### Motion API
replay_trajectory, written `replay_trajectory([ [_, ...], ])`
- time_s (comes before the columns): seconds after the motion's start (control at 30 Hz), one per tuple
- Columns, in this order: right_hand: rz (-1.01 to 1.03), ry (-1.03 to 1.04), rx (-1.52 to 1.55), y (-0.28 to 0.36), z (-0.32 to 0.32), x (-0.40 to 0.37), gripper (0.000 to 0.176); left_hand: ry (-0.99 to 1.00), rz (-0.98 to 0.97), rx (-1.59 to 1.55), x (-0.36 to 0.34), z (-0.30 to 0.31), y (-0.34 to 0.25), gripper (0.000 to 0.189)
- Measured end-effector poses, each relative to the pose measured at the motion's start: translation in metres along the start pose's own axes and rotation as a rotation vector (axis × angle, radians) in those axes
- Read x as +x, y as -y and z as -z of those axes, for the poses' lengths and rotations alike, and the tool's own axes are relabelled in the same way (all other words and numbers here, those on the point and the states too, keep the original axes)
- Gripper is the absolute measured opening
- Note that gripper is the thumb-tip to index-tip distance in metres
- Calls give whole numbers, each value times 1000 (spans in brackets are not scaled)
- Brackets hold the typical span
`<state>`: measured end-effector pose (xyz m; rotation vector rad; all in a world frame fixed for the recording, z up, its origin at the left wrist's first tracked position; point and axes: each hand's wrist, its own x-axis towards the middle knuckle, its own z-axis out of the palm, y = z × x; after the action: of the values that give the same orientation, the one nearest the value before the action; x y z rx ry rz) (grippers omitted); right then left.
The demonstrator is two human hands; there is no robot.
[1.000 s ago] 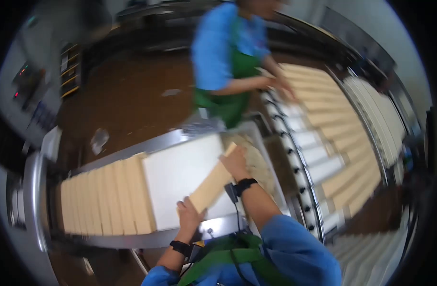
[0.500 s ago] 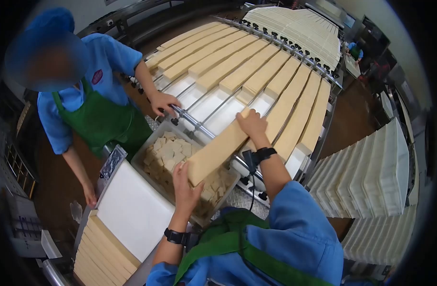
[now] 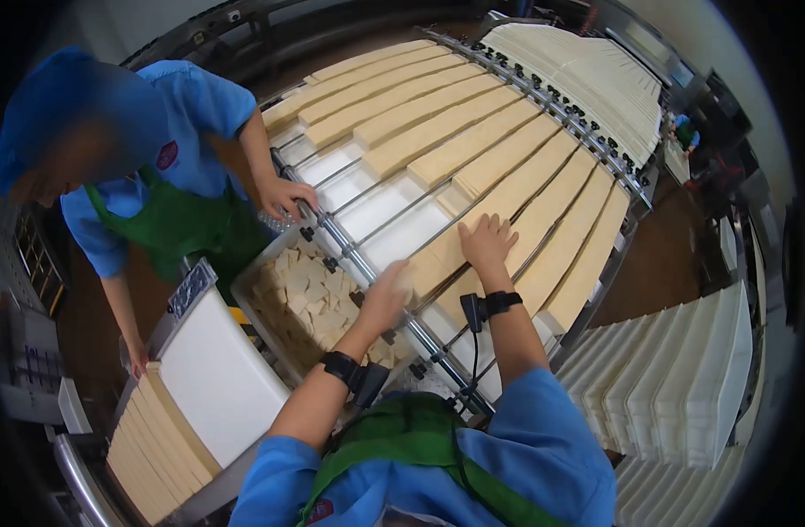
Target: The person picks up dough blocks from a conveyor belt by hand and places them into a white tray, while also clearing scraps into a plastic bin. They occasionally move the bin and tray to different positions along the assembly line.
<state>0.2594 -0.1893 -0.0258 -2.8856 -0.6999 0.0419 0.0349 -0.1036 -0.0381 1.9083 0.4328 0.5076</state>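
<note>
Flat on top of a long pale-yellow stack of what look like dough sheets (image 3: 438,260) lies my right hand (image 3: 488,242), fingers spread. My left hand (image 3: 383,300) is at the near end of that stack, its fingers smeared by motion. The stack rests on the slatted white rack (image 3: 398,211), between rods, in line with other long stacks (image 3: 525,220). Below my left forearm, a plastic bin (image 3: 244,285) holds broken pale pieces (image 3: 306,294).
A co-worker (image 3: 170,149) stands at left, one hand on the rack's metal rail (image 3: 345,246), the other by thin upright slabs (image 3: 156,439) beside a white board (image 3: 213,378). White ridged trays (image 3: 675,378) are piled at right. White slats (image 3: 578,79) cover the far conveyor.
The stack that I held tilted over the bin now lies on the rack. My left hand has moved up and right to its end; my right hand now rests flat on top.
</note>
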Motion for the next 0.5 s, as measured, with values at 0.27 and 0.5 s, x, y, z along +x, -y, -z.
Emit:
replay_trajectory([
  [0.27, 321, 11, 145, 11, 0, -52, 70, -447, 169, -199, -72, 43, -6, 53],
  [0.5, 668, 90, 313, 52, 0, -111, 54, -522, 302, 205, -169, 89, 32, 44],
])
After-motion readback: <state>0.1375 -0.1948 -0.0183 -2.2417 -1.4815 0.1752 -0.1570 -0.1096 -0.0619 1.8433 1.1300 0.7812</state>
